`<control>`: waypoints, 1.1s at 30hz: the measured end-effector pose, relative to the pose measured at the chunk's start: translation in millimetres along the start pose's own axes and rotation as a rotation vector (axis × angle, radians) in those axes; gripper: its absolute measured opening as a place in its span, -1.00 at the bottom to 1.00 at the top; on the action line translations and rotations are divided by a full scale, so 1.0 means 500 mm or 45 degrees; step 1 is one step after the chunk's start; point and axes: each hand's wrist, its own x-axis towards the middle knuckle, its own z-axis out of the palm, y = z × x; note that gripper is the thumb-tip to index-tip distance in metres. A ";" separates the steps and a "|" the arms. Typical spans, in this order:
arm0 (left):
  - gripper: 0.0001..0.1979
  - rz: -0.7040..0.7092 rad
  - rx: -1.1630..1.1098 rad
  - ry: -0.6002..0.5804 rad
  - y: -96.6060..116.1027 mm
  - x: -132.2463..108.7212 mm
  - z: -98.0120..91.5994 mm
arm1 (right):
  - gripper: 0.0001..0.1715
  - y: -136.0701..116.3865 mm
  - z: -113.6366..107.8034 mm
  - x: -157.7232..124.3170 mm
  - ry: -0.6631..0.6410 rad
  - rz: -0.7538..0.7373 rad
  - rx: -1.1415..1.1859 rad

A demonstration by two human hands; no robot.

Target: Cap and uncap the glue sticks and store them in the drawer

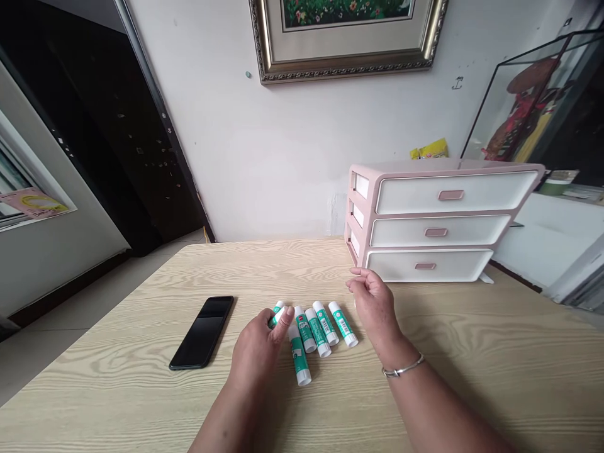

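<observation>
Several green-and-white glue sticks lie side by side on the wooden table. My left hand [260, 343] is closed around one glue stick [277, 316] at the left of the group, its thumb laid across the tube. Just beside that thumb, another glue stick [298, 357] sits nearer to me than the others. The rightmost glue stick [343, 324] lies slightly apart, closest to my right hand [375, 305]. That hand hovers in front of the drawer unit, fingers bent and a little apart, with nothing visible in them. A bracelet [403, 367] circles the right wrist.
A black phone [202, 333] lies flat left of my left hand. The pink and white drawer unit [434, 220] stands at the back right of the table [117, 371], all three drawers closed. Behind it shows a yellow packet [431, 150]. A framed picture [346, 63] hangs on the wall.
</observation>
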 end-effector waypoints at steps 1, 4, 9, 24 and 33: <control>-0.48 0.006 0.136 0.006 0.003 -0.001 0.003 | -0.65 -0.002 -0.006 0.006 0.017 -0.007 -0.092; -0.53 0.053 0.436 0.025 0.008 -0.004 0.014 | -0.61 -0.012 -0.019 0.016 -0.026 -0.013 -0.422; -0.59 0.066 0.687 -0.045 0.006 -0.008 0.022 | -0.53 -0.016 -0.027 0.017 -0.253 -0.065 -1.003; -0.58 0.139 0.710 0.128 0.008 -0.010 0.013 | -0.61 0.023 -0.019 0.010 -0.575 0.007 -1.350; -0.61 0.153 0.658 0.130 -0.031 0.047 0.022 | -0.57 0.004 -0.010 0.007 -0.510 -0.022 -1.187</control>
